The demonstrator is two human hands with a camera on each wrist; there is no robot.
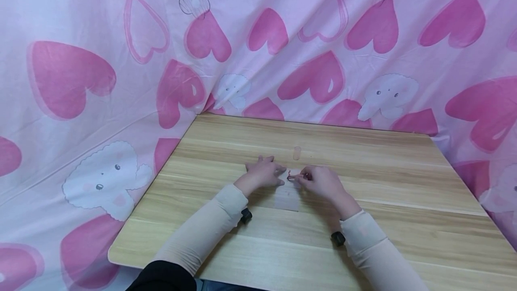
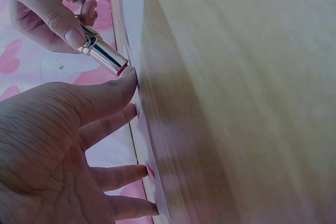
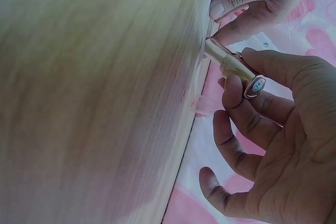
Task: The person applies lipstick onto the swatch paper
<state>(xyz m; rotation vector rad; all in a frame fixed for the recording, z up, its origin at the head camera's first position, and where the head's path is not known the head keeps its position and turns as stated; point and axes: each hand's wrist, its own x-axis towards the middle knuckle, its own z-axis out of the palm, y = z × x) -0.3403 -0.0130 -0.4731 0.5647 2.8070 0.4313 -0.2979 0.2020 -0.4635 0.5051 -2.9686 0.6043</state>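
Note:
My right hand (image 1: 323, 182) pinches a gold lipstick (image 2: 107, 56) between thumb and fingers, its remaining fingers loosely bent. The tube slants down, with its red tip right at the white sheet of paper (image 1: 286, 202). In the right wrist view, the lipstick's base, with an oval label, faces the camera. Red marks (image 1: 288, 175) show on the paper near the tip. My left hand (image 1: 262, 172) rests with fingers spread on the paper's left side, fingertips (image 2: 137, 170) pressing at its surface. The left thumb lies close beside the lipstick's tip.
A small clear oval piece (image 1: 296, 153) lies on the wooden table (image 1: 387, 169) beyond the paper. Pink curtains with hearts (image 1: 311, 77) hang behind the table and along its left side. Dark wrist cameras (image 1: 337, 238) sit under both forearms.

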